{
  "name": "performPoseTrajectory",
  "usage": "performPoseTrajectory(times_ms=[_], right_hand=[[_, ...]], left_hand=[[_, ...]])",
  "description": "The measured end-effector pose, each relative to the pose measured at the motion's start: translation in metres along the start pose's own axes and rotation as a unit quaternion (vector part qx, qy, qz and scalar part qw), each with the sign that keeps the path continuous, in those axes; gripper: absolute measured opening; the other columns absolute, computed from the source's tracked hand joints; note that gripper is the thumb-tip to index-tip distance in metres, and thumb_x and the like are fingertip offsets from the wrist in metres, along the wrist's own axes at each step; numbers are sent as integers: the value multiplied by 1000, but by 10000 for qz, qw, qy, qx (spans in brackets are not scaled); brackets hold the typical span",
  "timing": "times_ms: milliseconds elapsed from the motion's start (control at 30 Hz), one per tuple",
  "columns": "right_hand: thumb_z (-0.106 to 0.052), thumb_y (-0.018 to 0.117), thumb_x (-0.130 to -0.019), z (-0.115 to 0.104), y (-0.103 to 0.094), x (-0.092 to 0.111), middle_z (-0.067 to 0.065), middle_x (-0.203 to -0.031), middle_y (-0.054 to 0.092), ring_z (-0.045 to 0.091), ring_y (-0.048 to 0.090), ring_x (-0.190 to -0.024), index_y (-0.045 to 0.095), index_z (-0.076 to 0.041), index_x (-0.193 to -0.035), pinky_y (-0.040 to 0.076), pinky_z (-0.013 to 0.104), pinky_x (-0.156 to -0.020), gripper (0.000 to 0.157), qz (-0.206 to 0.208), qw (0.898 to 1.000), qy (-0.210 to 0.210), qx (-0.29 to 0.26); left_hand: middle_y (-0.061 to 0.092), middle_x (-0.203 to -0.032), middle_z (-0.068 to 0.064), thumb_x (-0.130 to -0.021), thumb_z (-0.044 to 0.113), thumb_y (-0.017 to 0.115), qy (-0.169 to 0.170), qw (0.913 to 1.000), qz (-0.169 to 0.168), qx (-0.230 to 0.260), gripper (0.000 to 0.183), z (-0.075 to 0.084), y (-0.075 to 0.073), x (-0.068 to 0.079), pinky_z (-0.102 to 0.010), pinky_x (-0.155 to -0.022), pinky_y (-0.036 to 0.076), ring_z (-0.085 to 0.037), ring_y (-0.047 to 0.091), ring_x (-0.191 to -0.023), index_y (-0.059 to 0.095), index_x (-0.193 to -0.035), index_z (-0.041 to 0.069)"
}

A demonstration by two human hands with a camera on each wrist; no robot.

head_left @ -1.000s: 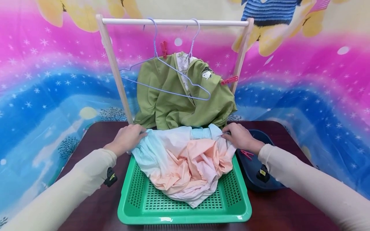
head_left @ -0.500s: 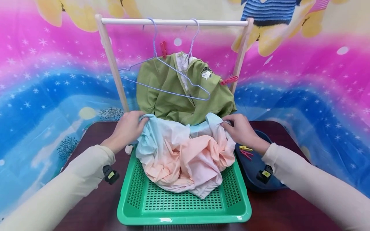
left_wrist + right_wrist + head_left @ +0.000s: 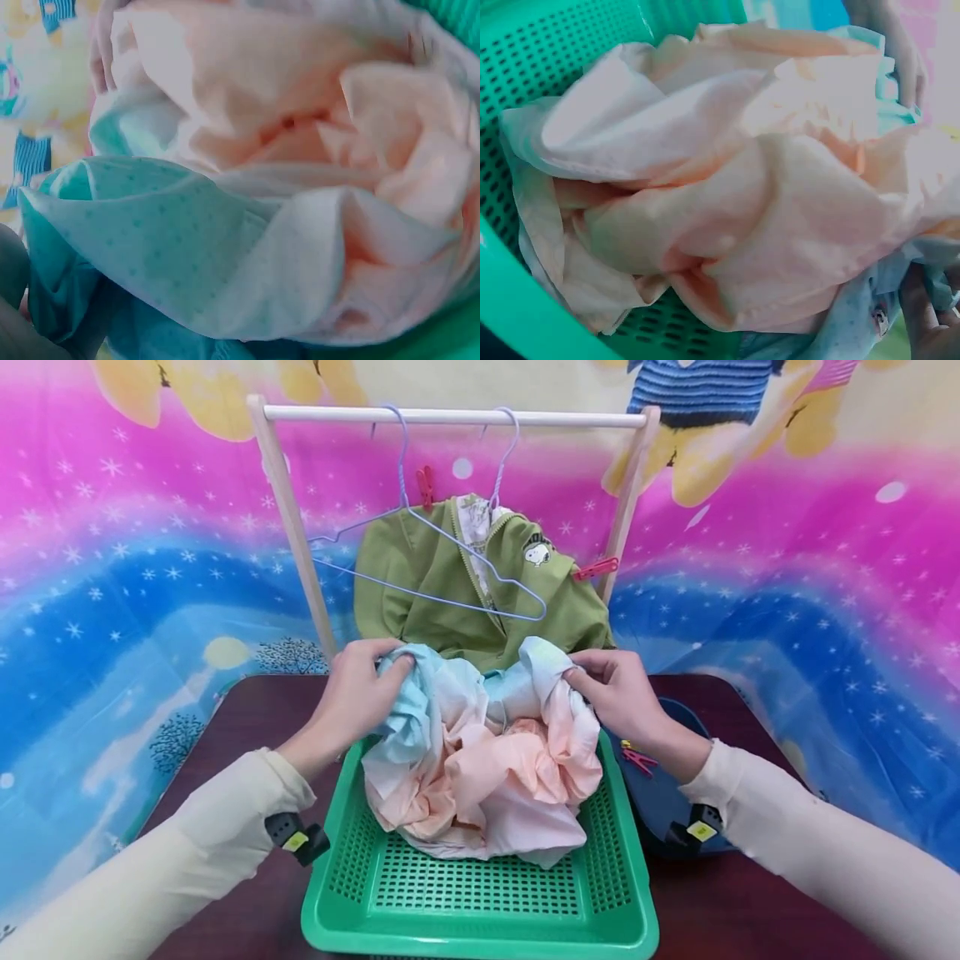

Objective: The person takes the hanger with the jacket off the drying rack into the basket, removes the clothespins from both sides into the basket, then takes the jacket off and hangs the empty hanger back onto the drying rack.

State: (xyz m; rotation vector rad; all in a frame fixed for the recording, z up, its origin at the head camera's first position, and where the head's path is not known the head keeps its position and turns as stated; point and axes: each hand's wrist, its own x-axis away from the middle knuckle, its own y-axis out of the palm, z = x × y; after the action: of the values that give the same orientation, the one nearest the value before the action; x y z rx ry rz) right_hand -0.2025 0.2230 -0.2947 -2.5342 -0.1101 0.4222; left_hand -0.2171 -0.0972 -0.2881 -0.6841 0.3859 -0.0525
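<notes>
A thin pastel zip jacket point(image 3: 510, 768), light blue, white and peach, hangs bunched between both hands over the green basket point(image 3: 480, 935). My left hand point(image 3: 358, 689) pinches its light-blue edge at the left, thumb on top. At the right, my right hand point(image 3: 618, 693) grips the pale-blue edge between thumb and fingers. A zip pull point(image 3: 881, 322) shows near that hand in the right wrist view. In the left wrist view, dotted blue cloth point(image 3: 157, 232) fills the lower part. The jacket's lower folds hang inside the basket; whether they touch its bottom, I cannot tell.
Behind the basket stands a wooden rack point(image 3: 457, 417). A green jacket point(image 3: 427, 577) hangs there with red clothespins point(image 3: 596, 568), and a bare purple hanger point(image 3: 450, 603) is in front. To the right, a dark blue bin point(image 3: 652, 802) holds clothespins point(image 3: 639, 758).
Both hands have lifted the jacket's upper edge and drawn closer together. The cloth between them has bunched up, and its lower hem has risen slightly.
</notes>
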Motion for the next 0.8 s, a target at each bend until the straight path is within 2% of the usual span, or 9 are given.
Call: performPoseTrajectory(times_ms=[67,167,267,333,467,533,600,700,800], right_hand=[[-4,57,-101,1,4,5,26,-107,75,-3,68,-78,71,6,-117,56,20,-70,23,-196,9997,-90,-69],[1,57,-99,4,14,13,24,-104,75,-1,66,-75,72,6,-114,55,22,-68,22,-670,9970,-384,52],[1,59,-97,8,25,22,19,-104,76,0,58,-66,74,3,-114,52,23,-66,23,-1349,9885,-600,337],[-2,60,-97,9,32,28,13,-102,76,0,55,-65,74,-1,-113,51,22,-67,21,-1920,9777,-649,546],[-15,61,-101,12,47,38,-3,-77,63,0,46,-57,71,-9,-96,44,20,-63,12,-3286,9392,-531,842],[-22,62,-102,13,52,41,-7,-71,53,0,43,-55,67,-11,-96,41,19,-62,13,-3878,9153,-427,1000],[-26,62,-102,14,56,43,-6,-73,54,2,44,-56,66,-11,-106,41,19,-64,17,-4364,8915,-231,1194],[-32,62,-101,14,60,42,0,-109,67,7,63,-87,56,-7,-138,49,23,-83,44,-4757,8638,100,1658],[-39,61,-101,13,65,39,9,-149,53,18,56,-132,41,-4,-153,45,33,-109,65,-4953,8413,473,2114]], left_hand=[[71,-90,-13,-100,18,60,23,9994,-302,166,23,6,6,8,-35,-64,47,-18,54,-62,75,-115,11],[73,-95,-10,-99,16,60,169,9951,-960,176,20,12,20,21,-36,-70,52,-16,56,-64,76,-110,12],[73,-120,-7,-100,18,60,406,9813,-1879,-40,24,15,34,34,-43,-93,53,-20,67,-99,74,-117,10],[70,-129,-9,-101,22,59,531,9627,-2643,-233,30,15,41,41,-48,-105,49,-25,63,-122,70,-126,8],[60,-143,-12,-103,30,58,529,9093,-4065,-712,45,13,53,50,-47,-115,41,-29,52,-139,58,-140,4],[56,-148,-11,-104,33,57,445,8845,-4536,-996,49,11,58,52,-44,-117,40,-28,49,-142,54,-144,5],[55,-150,-9,-103,35,56,322,8657,-4833,-1261,52,9,63,52,-42,-117,40,-26,48,-142,52,-146,7],[58,-145,-8,-103,36,57,84,8489,-5092,-1415,51,5,72,50,-43,-107,48,-29,61,-128,53,-146,9],[64,-134,-6,-103,36,58,-21,8413,-5182,-1539,44,0,82,47,-38,-99,52,-26,66,-116,58,-139,11]])
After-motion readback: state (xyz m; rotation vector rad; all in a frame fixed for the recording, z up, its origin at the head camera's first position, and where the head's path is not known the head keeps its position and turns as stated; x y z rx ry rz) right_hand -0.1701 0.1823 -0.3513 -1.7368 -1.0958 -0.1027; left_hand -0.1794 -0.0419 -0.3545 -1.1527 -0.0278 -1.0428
